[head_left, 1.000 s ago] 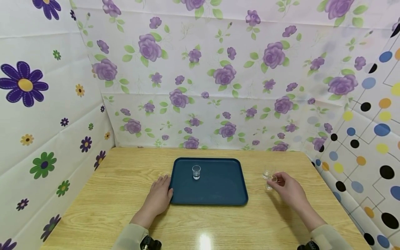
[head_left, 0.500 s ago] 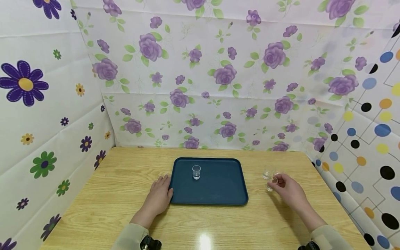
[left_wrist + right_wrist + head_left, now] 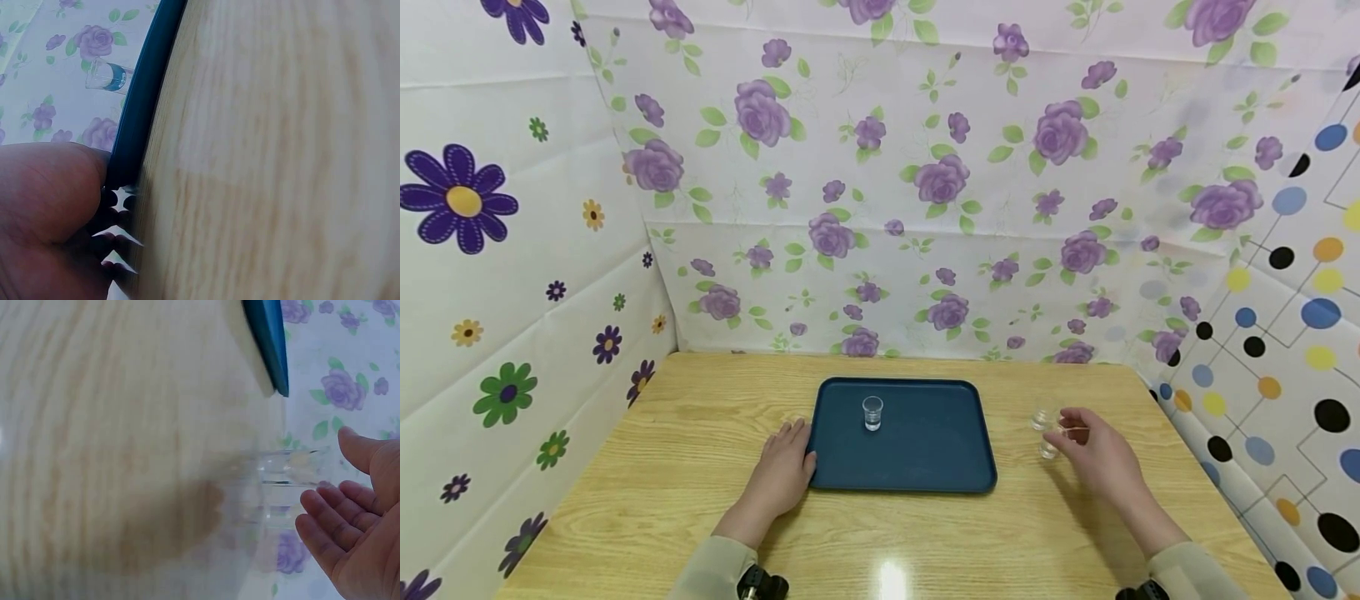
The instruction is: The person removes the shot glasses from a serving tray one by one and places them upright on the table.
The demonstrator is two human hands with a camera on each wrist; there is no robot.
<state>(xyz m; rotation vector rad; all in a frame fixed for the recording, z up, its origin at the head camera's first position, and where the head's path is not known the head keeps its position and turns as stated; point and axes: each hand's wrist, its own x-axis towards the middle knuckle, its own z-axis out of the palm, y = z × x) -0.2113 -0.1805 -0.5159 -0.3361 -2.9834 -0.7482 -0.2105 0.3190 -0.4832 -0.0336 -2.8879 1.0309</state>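
A blue tray [image 3: 925,450] lies on the table, bearing one clear shot glass [image 3: 872,413] towards its left. My left hand [image 3: 784,467] rests along the tray's left edge, fingers stretched out and thumb at the rim. Beyond the tray's right side stand clear shot glasses, a front one [image 3: 1048,448] and a back one [image 3: 1041,418]. My right hand [image 3: 1101,454] is beside them, partly covering the group. In the right wrist view, thumb and fingers of the right hand stand apart, with a shot glass [image 3: 294,467] just past the fingertips.
The wooden table [image 3: 880,533] ends at a back wall of rose-patterned cloth [image 3: 887,275]. Flowered cloth [image 3: 512,317] hangs on the left, dotted cloth [image 3: 1277,350] on the right.
My right thumb and fingers, earlier at the rim of the front shot glass, have parted and shifted slightly right. The left hand and the tray have stayed in place.
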